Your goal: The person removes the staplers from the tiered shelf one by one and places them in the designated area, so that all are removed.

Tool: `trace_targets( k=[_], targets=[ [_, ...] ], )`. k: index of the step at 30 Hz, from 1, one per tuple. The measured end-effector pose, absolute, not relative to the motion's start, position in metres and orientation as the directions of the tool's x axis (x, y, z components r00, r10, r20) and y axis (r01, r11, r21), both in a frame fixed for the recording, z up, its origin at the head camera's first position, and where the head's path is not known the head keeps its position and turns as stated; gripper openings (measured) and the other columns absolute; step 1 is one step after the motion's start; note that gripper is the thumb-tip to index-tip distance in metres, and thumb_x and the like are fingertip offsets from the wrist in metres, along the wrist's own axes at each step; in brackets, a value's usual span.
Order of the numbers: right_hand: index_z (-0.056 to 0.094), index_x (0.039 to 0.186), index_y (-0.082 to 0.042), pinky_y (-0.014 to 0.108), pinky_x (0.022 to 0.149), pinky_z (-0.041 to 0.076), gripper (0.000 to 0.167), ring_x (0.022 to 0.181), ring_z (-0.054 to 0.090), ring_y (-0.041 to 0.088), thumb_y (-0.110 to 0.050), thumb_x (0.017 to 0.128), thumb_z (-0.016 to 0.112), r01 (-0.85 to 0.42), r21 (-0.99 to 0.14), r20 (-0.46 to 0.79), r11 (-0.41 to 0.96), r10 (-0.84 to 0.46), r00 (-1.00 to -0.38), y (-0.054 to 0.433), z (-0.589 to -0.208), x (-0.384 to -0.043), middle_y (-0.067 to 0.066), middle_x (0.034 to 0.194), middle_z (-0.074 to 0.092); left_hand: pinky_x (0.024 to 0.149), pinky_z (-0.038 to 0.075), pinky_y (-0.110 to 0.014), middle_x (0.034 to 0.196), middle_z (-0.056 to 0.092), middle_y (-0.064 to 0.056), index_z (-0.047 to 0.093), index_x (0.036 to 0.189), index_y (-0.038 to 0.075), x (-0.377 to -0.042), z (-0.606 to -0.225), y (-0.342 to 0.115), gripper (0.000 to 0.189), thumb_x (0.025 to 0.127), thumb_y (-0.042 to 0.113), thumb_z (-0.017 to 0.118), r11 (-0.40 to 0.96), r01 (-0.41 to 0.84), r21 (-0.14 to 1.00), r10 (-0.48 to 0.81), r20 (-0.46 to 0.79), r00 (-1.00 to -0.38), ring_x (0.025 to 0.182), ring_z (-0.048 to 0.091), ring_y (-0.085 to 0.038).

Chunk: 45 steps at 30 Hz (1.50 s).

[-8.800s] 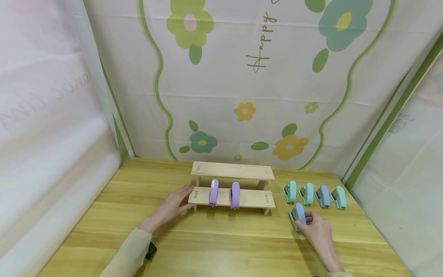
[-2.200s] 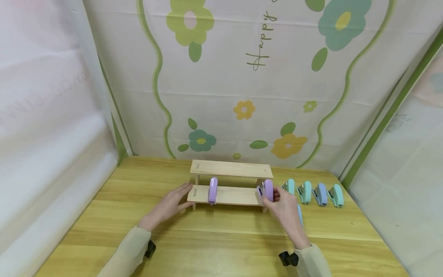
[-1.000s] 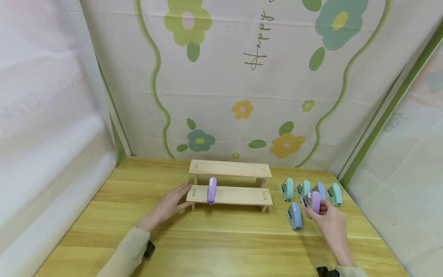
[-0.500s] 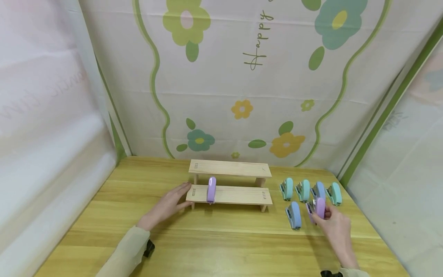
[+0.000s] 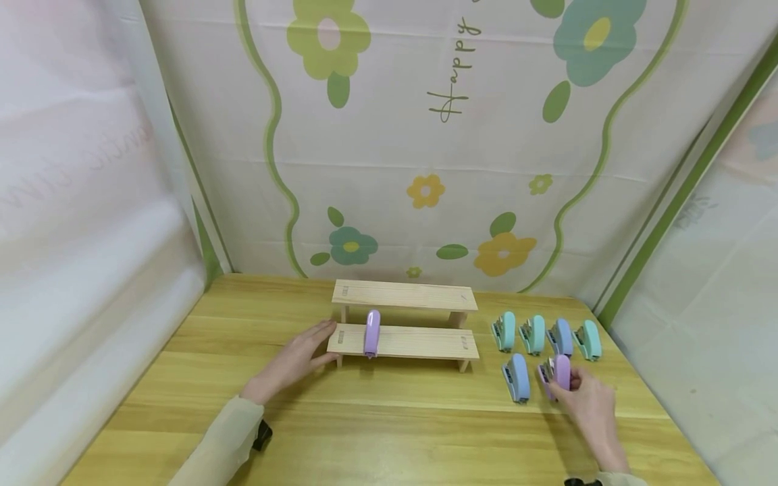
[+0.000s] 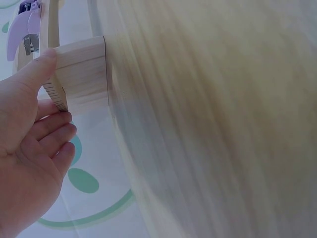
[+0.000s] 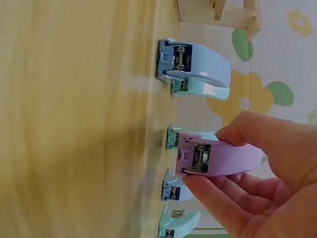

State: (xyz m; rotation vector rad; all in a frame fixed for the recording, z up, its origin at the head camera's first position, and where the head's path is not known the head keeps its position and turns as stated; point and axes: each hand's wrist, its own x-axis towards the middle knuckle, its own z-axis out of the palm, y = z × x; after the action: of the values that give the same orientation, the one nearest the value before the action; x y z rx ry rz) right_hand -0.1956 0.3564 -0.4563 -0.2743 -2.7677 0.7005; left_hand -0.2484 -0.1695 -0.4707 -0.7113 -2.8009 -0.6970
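My right hand [image 5: 588,403] pinches a purple stapler [image 5: 562,372] between thumb and fingers. In the right wrist view that stapler [image 7: 233,157] looks held just off the tabletop. To its left stands a blue stapler [image 5: 517,378]. Behind are two mint staplers [image 5: 505,331] [image 5: 533,335], another blue stapler [image 5: 560,337] and a mint one [image 5: 587,339] at the far right. My left hand [image 5: 294,361] grips the left end of the two-step wooden rack [image 5: 425,343], thumb at the front edge and fingers behind. A second purple stapler [image 5: 372,333] stands on the lower step.
The rack's upper step [image 5: 404,295] bears nothing. A flowered cloth [image 5: 389,135] hangs behind the wooden table [image 5: 365,432], with more cloth at both sides. Black straps [image 5: 262,436] sit at the wrists.
My right hand lifted the purple stapler off the lower step and carried it right, then lowered it beside the front blue stapler, which it released earlier. My left hand stays on the rack.
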Motion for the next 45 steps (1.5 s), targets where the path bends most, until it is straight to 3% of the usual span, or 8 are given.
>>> trace_targets(
  k=[12, 41, 45],
  targets=[
    [0.062, 0.106, 0.015, 0.028, 0.055, 0.057, 0.046, 0.073, 0.069, 0.031, -0.018, 0.079, 0.077, 0.131, -0.495, 0.18, 0.859, 0.249, -0.952, 0.359, -0.462, -0.198, 0.031, 0.091, 0.071, 0.115, 0.041, -0.055, 0.15, 0.045, -0.025, 0.045, 0.144, -0.005, -0.248, -0.473, -0.17, 0.067, 0.092, 0.029, 0.07, 0.775, 0.482, 0.408, 0.403, 0.268, -0.875, 0.139, 0.046, -0.042],
    [0.06, 0.104, 0.013, 0.02, 0.053, 0.05, 0.041, 0.07, 0.066, 0.024, -0.017, 0.08, 0.073, 0.126, -0.491, 0.146, 0.862, 0.224, -0.964, 0.365, -0.47, -0.201, 0.027, 0.088, 0.071, 0.115, 0.041, -0.056, 0.15, 0.045, -0.026, 0.045, 0.144, -0.004, -0.248, -0.471, -0.17, 0.067, 0.091, 0.029, 0.071, 0.77, 0.482, 0.418, 0.402, 0.269, -0.875, 0.138, 0.046, -0.043],
    [0.06, 0.105, 0.014, 0.025, 0.055, 0.053, 0.041, 0.072, 0.067, 0.027, -0.016, 0.08, 0.073, 0.122, -0.488, 0.144, 0.864, 0.218, -0.965, 0.364, -0.468, -0.201, 0.029, 0.09, 0.07, 0.115, 0.041, -0.055, 0.15, 0.045, -0.025, 0.045, 0.144, -0.004, -0.248, -0.471, -0.17, 0.068, 0.092, 0.03, 0.071, 0.773, 0.48, 0.415, 0.401, 0.266, -0.877, 0.139, 0.046, -0.042]
  ],
)
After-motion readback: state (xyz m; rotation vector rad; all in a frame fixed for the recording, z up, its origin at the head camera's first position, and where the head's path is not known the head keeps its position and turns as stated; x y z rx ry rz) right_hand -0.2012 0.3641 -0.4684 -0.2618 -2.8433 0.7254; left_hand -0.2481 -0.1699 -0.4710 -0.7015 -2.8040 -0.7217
